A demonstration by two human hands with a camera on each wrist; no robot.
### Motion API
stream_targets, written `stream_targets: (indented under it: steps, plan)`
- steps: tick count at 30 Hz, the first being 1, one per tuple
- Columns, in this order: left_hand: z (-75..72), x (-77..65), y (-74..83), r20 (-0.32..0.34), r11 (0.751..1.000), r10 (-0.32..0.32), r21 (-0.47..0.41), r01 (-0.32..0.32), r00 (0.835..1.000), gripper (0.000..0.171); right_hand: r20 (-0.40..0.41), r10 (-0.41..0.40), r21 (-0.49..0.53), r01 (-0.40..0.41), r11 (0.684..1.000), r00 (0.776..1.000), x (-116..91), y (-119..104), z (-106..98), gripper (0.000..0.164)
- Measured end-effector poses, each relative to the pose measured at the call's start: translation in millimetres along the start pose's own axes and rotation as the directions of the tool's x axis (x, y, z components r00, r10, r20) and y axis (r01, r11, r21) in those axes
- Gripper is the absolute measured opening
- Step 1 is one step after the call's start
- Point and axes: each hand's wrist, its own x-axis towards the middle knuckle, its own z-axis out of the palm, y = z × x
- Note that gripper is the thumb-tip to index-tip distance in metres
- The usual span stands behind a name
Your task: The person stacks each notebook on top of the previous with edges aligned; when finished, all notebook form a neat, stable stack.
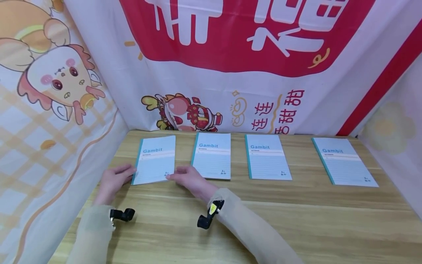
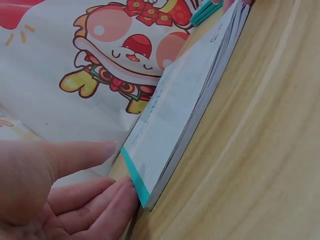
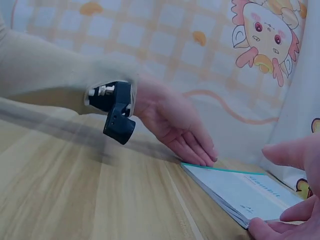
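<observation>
The leftmost notebook (image 1: 155, 161), pale blue with a teal spine and "Gambit" on its cover, lies flat on the wooden table. My left hand (image 1: 114, 180) touches its spine edge with fairly straight fingers; in the left wrist view the thumb (image 2: 85, 156) is lifted off the cover. At the lower right corner of the same notebook, fingertips of my right hand (image 1: 194, 180) touch the edge. The right wrist view shows both hands at opposite sides of it, with one right-hand digit (image 3: 287, 154) raised above the cover.
Three similar notebooks lie in a row to the right: a second (image 1: 212, 157), a third (image 1: 267, 157) and a fourth (image 1: 344, 163) farther off. Printed cloth (image 1: 184, 80) hangs behind the table (image 1: 171, 220) and along its sides. Each wrist wears a small black camera (image 1: 206, 220).
</observation>
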Motion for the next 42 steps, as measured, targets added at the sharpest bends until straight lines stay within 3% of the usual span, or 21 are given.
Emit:
stream_targets:
  steps: [10,16,19,28,36,42]
  plan:
    - [1.8,-6.3,1.5,-0.003,0.999,-0.038,-0.004,0.038,0.999,0.064,0.066,-0.009,0.085,0.003,0.996,0.998,-5,2,-3,0.077]
    - [4.0,-3.0,-0.1,0.011,0.994,-0.046,0.099,0.045,0.999,0.062,0.081,-0.009,0.142,-0.003,0.990,0.997,-6,1,-4,0.079]
    - [5.8,-0.4,-2.9,0.024,0.992,-0.066,0.110,0.063,0.998,0.062,0.096,-0.012,0.185,-0.006,0.983,0.995,-7,1,-5,0.079]
    - [8.4,0.3,-6.4,0.065,0.996,-0.077,-0.033,0.079,0.995,0.060,0.099,-0.006,0.227,-0.016,0.974,0.995,-6,3,-7,0.077]
    - [-0.6,0.2,-13.1,0.109,0.975,0.009,-0.220,0.016,0.994,0.063,0.084,-0.003,0.234,-0.017,0.972,0.996,-6,3,-4,0.074]
    - [-7.1,-3.1,-11.2,0.139,0.955,0.060,-0.297,-0.016,0.988,0.068,0.049,-0.026,0.223,0.014,0.975,0.998,-5,4,-1,0.070]
